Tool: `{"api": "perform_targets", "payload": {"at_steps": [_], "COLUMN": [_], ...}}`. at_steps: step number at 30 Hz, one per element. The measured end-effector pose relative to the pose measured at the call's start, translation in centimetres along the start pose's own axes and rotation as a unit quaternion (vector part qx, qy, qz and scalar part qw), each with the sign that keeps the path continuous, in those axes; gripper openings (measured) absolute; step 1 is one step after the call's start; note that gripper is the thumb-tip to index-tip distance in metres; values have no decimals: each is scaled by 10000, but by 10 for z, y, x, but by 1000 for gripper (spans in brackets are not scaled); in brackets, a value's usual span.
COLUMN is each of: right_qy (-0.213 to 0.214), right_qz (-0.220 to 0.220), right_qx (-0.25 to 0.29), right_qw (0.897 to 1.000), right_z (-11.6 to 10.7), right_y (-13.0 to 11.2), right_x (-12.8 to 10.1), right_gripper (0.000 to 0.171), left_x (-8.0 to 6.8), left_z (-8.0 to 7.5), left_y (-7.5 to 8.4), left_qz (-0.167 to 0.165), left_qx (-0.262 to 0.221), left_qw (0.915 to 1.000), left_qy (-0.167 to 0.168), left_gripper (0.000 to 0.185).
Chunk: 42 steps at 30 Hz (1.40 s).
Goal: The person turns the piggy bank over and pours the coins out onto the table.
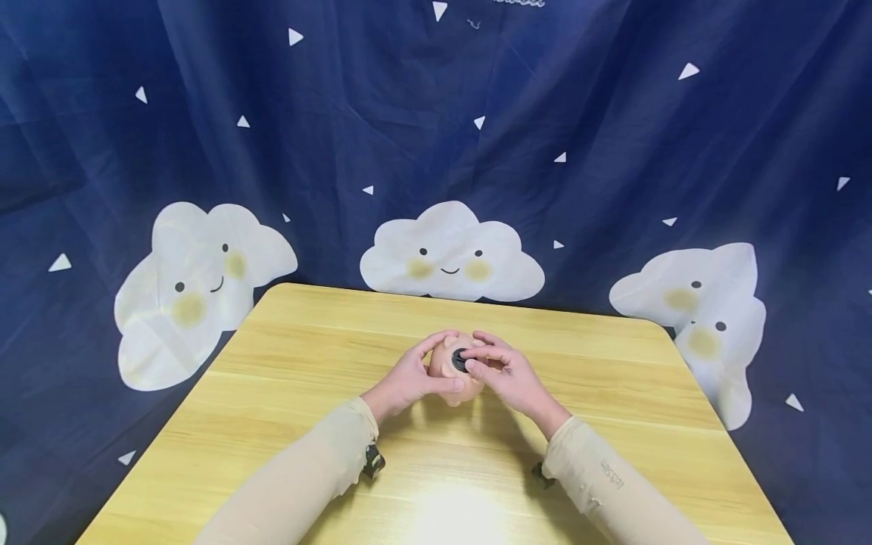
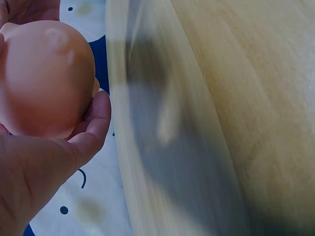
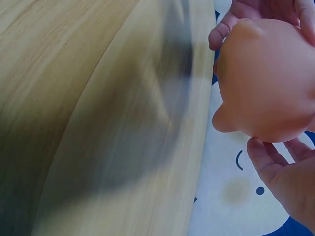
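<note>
A round, pale pink piggy bank (image 1: 440,367) is held up over the table with its underside, fitted with a round black plug (image 1: 457,359), facing the head camera. My left hand (image 1: 412,376) grips the bank from the left, thumb on the near side and fingers round the far side. From the right, my right hand (image 1: 514,381) has thumb and forefinger pinching at the black plug. Both wrist views show the bank's smooth body (image 2: 47,81), with small rounded bumps; the plug is hidden there.
Under the hands lies a light wood table (image 1: 327,356), its far edge just beyond them. A dark blue curtain (image 1: 409,98) with white clouds and triangles hangs behind and at both sides. Dark wrist cameras (image 1: 372,462) sit beneath the sleeves.
</note>
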State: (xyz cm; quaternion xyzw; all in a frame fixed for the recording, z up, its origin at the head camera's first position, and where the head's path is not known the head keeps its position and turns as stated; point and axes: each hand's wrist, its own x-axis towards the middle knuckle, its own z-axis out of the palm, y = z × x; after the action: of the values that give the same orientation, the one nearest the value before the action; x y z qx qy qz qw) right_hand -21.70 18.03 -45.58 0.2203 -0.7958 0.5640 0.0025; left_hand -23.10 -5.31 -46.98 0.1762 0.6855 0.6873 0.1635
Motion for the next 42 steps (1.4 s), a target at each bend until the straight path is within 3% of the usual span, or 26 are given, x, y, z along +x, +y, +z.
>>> {"api": "perform_targets", "payload": {"at_steps": [11, 17, 22, 29, 32, 37, 42], "right_qy": [27, 161, 323, 256, 404, 892, 1270], "right_qz": [171, 285, 28, -430, -869, -1594, -1599], "right_qx": [-280, -847, -1654, -2068, -2538, -3377, -3429], "right_qw": [9995, 9959, 9857, 9771, 9625, 9234, 9169], "right_z": [1, 3, 6, 9, 11, 18, 22], "right_y": [-5, -11, -20, -20, -20, -18, -17], "right_x": [1, 5, 4, 2, 2, 0, -2], "right_gripper": [14, 1, 12, 16, 17, 13, 13], "left_x": [-1, -1, -1, -3, -3, -3, -2], "left_z": [2, 3, 4, 6, 8, 10, 12], "left_y": [-1, -2, -6, -7, -6, -5, -5], "left_qz": [85, 174, 327, 449, 608, 852, 949], "left_qx": [122, 409, 578, 729, 850, 1078, 1182], "left_qw": [9998, 9990, 9977, 9963, 9945, 9904, 9882], "left_qy": [-116, -83, -115, -77, -6, 149, 215], "left_gripper": [91, 89, 87, 87, 86, 86, 88]}}
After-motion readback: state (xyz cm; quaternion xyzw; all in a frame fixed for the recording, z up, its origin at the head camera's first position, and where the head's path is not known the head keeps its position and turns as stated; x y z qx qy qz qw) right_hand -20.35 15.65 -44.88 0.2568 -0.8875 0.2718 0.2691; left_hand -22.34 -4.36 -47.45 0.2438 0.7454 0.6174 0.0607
